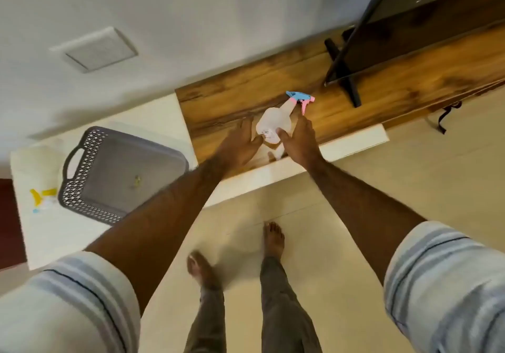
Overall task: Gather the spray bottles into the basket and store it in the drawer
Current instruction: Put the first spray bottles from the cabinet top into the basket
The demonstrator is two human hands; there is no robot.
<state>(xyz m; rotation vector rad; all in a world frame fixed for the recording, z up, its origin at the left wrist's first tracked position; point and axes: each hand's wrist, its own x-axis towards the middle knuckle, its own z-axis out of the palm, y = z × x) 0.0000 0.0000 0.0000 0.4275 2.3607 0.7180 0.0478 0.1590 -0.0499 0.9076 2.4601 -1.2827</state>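
Observation:
A clear spray bottle point(272, 122) with a blue and pink trigger head stands on the wooden cabinet top point(240, 98). My right hand point(299, 141) wraps around its right side, thumb pressed on the front. My left hand point(239, 145) is beside the bottle's left side with fingers spread, thumb at the bottle's base. A grey perforated basket point(82, 188) with handles sits tilted on the white surface point(54, 238) to the left, with only a small scrap inside. A second, blurred bottle with a yellow trigger point(41, 195) lies left of the basket.
A black TV stand foot point(345, 75) rests on the wooden top to the right of the bottle, and a dark cable point(445, 117) hangs off its front edge. A white ledge point(341, 147) runs below. My bare feet stand on the cream tiled floor point(382, 188).

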